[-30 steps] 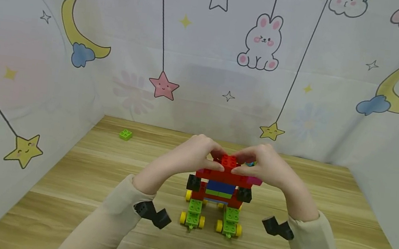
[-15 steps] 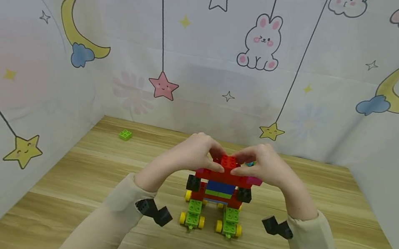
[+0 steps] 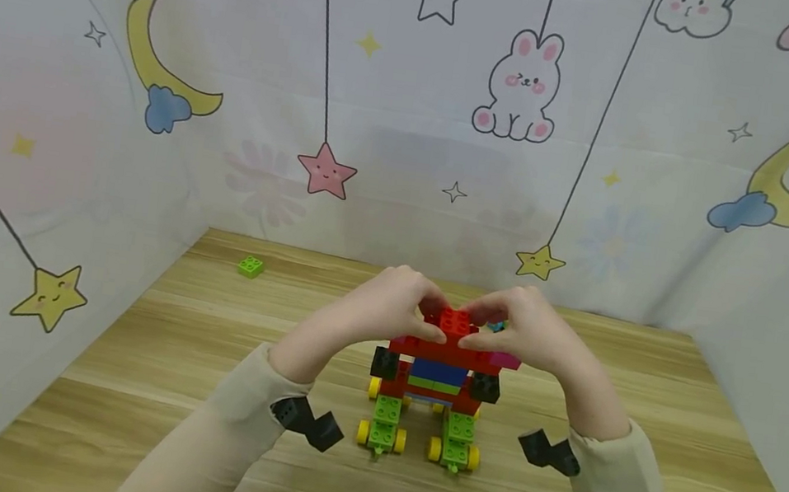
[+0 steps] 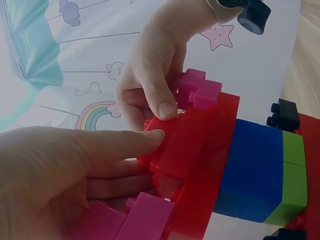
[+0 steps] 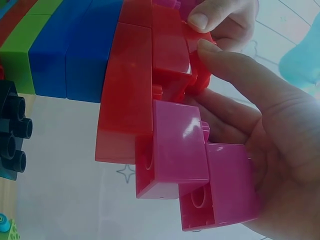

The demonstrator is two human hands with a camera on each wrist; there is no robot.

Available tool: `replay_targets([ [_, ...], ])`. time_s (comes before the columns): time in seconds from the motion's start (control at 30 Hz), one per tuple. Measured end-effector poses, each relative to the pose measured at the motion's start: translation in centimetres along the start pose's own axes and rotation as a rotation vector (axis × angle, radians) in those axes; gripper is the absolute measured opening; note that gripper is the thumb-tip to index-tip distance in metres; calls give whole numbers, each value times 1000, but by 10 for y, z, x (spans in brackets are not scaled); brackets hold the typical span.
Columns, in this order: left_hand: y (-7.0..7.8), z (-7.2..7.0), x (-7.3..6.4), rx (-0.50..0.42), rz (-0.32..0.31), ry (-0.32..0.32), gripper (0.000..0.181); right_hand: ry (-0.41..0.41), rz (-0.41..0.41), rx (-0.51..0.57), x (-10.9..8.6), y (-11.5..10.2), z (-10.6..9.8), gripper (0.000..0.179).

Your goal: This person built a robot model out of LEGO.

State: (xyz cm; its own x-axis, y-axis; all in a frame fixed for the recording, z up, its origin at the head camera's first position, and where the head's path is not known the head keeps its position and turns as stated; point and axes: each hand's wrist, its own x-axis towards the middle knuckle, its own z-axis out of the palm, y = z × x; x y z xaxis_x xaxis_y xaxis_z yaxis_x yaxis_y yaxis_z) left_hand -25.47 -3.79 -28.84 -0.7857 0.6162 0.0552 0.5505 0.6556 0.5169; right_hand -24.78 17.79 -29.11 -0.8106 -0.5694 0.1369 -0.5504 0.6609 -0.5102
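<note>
A built-up figure of toy building bricks stands in the middle of the table, on green wheeled bases point(image 3: 385, 415) with yellow wheels. Its top is a small red brick point(image 3: 455, 320). From the left my left hand point(image 3: 397, 305) pinches this brick, thumb at the near side and fingers behind. My right hand point(image 3: 529, 326) does the same from the right; the two thumbtips nearly meet. Below lie wide red bricks point(image 5: 125, 95), then blue bricks point(image 4: 252, 170) and light green ones point(image 4: 292, 175). Pink bricks point(image 5: 180, 145) step out at each side beneath the hands.
Black bricks point(image 3: 385, 363) jut out on both sides of the figure. A loose lime-green brick point(image 3: 250, 266) lies at the back left of the wooden table point(image 3: 215, 355). Behind the right hand a small blue piece point(image 3: 496, 326) shows partly. A printed cloth point(image 3: 409, 132) encloses the table.
The head view has shifted very slightly. Both hands keep their hold on the red top brick, and the figure stays in place.
</note>
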Motion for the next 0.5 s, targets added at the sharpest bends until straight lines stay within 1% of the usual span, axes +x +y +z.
replay_targets([
  [0.27,0,0,0,-11,-8,-5,32,-7,22,-5,-1,0,0,33],
  [0.4,-1,1,1,-11,8,-4,32,-3,23,0,-2,1,0,34],
  [0.5,-1,1,0,10,19,-3,33,4,32,1,-3,1,1,34],
])
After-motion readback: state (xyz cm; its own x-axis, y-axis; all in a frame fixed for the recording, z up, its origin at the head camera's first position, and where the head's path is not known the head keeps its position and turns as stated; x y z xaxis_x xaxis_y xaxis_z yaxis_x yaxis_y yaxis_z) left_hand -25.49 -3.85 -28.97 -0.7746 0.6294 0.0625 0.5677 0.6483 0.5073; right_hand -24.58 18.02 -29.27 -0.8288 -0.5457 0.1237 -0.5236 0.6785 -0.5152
